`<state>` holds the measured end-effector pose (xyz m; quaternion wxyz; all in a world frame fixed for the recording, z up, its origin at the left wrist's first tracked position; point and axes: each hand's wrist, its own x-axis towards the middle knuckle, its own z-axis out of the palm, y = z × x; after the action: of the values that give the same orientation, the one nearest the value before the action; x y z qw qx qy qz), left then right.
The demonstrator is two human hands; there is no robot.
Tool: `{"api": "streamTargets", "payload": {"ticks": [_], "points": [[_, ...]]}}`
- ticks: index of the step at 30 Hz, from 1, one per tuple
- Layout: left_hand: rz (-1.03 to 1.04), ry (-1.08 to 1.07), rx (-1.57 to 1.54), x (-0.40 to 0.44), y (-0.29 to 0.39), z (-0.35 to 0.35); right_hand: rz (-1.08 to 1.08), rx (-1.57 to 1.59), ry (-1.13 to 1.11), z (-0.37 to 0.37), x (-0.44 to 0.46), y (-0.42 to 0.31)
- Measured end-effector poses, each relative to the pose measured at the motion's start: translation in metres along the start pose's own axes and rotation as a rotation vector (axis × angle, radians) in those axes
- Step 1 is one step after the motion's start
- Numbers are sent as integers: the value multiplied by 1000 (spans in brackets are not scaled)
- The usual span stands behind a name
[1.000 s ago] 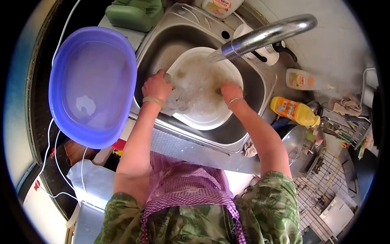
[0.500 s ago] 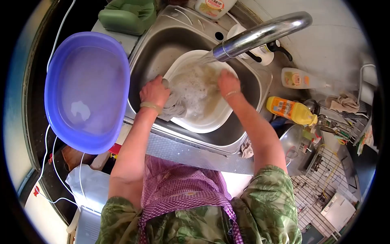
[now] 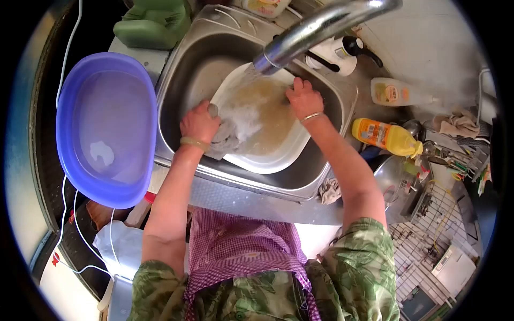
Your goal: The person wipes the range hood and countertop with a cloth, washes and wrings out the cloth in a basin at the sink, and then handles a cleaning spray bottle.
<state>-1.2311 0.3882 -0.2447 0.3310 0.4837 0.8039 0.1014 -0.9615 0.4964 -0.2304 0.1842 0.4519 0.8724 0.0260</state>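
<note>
A white basin (image 3: 267, 163) with cloudy, brownish water sits tilted in the steel sink (image 3: 184, 80). Water runs into it from the metal faucet (image 3: 310, 37). At the basin's left side, my left hand (image 3: 200, 124) is closed on a wet grey cloth (image 3: 227, 138), part of which lies over the rim and in the water. My right hand (image 3: 305, 98) is at the basin's upper right rim, its fingers bent over the edge; the fingertips are partly hidden.
Left of the sink stands a purple tub (image 3: 64, 128) of cloudy water. A green container (image 3: 152, 27) is behind it. Right of the sink are a yellow bottle (image 3: 399, 140), a clear bottle (image 3: 393, 92), a crumpled rag (image 3: 330, 190) and a metal bowl (image 3: 390, 176).
My right hand has moved from inside the basin up to its upper right rim. The grey cloth in my left hand shows more above the water. The view has shifted a little.
</note>
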Motion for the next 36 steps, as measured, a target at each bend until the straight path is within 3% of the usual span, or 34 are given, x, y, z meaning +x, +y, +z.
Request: {"api": "streamTargets", "payload": {"ticks": [3,4,5,7,10,13,15,22,25,28,31,34,36], "points": [[-10,-38,17,-4,4,-3,-32,21,144,106,-53,4],[-28,-54,12,-2,7,-5,-131,-173,83,109,-69,-7],[-22,-31,3,-2,7,-4,134,-23,-184,103,-70,-24],[-7,0,-3,-4,3,3,55,-8,-222,58,-75,-32],[7,-2,-12,-3,3,3,-36,-47,141,51,-44,-22],[8,12,-9,-4,0,5,12,-41,134,26,-7,-24],[14,8,8,-2,0,8,1,-18,112,59,-5,-27],[-7,-7,-4,-3,4,3,83,285,-11,74,13,-56],[4,-21,7,-1,1,4,46,233,-81,63,23,-56],[17,0,-2,0,-3,8,-69,155,149,13,4,-22],[18,-46,14,-1,-1,2,20,31,-98,58,-20,-1],[41,-49,-13,-2,-1,6,119,-72,-102,66,-38,-6],[43,-70,-22,-2,0,7,-11,-43,61,62,-16,4]]}}
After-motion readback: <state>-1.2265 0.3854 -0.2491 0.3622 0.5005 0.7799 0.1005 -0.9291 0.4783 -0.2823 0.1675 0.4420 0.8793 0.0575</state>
